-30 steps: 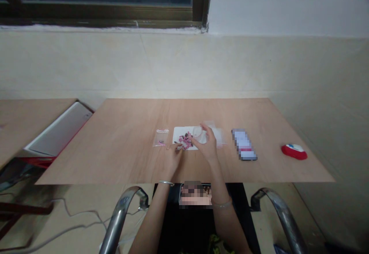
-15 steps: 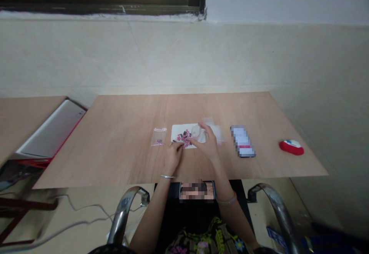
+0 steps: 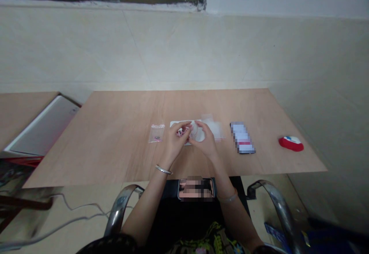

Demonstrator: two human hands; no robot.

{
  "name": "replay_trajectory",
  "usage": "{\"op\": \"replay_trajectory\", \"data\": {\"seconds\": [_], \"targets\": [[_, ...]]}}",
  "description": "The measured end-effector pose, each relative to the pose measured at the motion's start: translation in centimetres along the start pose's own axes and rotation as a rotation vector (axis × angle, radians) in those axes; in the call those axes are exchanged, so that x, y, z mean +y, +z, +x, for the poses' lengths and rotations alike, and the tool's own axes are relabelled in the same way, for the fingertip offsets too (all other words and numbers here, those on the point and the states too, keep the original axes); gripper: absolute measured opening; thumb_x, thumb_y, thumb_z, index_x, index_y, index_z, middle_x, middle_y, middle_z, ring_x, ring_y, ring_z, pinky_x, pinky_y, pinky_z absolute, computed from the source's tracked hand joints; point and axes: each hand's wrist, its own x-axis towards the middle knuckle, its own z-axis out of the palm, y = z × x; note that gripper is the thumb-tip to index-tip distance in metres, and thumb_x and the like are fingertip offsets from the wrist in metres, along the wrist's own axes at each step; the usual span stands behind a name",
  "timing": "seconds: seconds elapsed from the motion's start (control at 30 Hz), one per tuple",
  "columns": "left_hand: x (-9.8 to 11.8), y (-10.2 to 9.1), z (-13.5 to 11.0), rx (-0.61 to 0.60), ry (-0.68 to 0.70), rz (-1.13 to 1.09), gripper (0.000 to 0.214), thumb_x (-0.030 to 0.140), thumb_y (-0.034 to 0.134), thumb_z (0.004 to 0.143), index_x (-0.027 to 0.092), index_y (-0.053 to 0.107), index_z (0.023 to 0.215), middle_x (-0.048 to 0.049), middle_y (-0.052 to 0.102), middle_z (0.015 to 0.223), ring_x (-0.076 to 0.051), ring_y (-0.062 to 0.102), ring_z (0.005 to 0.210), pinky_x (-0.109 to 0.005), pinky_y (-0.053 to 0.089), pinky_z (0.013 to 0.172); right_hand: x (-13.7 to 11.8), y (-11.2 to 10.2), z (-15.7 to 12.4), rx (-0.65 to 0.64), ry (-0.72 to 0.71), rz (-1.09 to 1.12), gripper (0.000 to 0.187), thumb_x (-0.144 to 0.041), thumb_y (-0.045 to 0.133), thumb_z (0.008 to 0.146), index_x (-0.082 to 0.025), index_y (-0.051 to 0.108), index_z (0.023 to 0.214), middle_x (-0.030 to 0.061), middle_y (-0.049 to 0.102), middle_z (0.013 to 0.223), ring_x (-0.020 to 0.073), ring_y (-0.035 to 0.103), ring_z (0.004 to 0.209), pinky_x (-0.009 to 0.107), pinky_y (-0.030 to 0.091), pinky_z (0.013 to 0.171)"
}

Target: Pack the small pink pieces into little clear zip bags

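Observation:
Both of my hands meet over a white sheet or tray [image 3: 173, 123] on the table. My right hand [image 3: 206, 142] holds a small clear plastic bag [image 3: 198, 132] between thumb and fingers. My left hand [image 3: 175, 140] has its thumb and fingertips brought together at the bag's left side; anything in them is too small to make out. Under and behind the left fingers lies a pile of small pink and dark pieces [image 3: 181, 131], partly hidden. To the left lies a clear zip bag [image 3: 157, 133] with a few small pinkish pieces at its bottom.
Flat clear bags [image 3: 215, 129] lie just right of the sheet. Farther right are a phone [image 3: 242, 137] and a red and white object [image 3: 291, 143]. Another phone [image 3: 196, 189] rests on my lap. Metal chair arms [image 3: 117, 211] flank me below the table [image 3: 115, 142].
My left hand has lifted from the near edge of the pile up to the bag in my right hand. The right hand stays nearly in place. The view has tilted slightly down.

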Motion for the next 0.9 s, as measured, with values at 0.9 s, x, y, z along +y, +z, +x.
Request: {"op": "replay_trajectory", "data": {"seconds": [0.9], "targets": [[-6.4, -0.2, -0.3, -0.382, 0.082, 0.467, 0.016, 0.021, 0.057, 0.085, 0.017, 0.069, 0.094, -0.0072, 0.069, 0.095, -0.021, 0.061, 0.088, -0.033, 0.046, 0.080, 2.4, -3.7, 0.4, -0.008, 0.143, 0.062, 0.063, -0.045, 0.078, 0.062, -0.022, 0.052, 0.115, 0.0072, 0.067, 0.098, 0.0221, 0.065, 0.087, 0.034, 0.049, 0.067]]}}
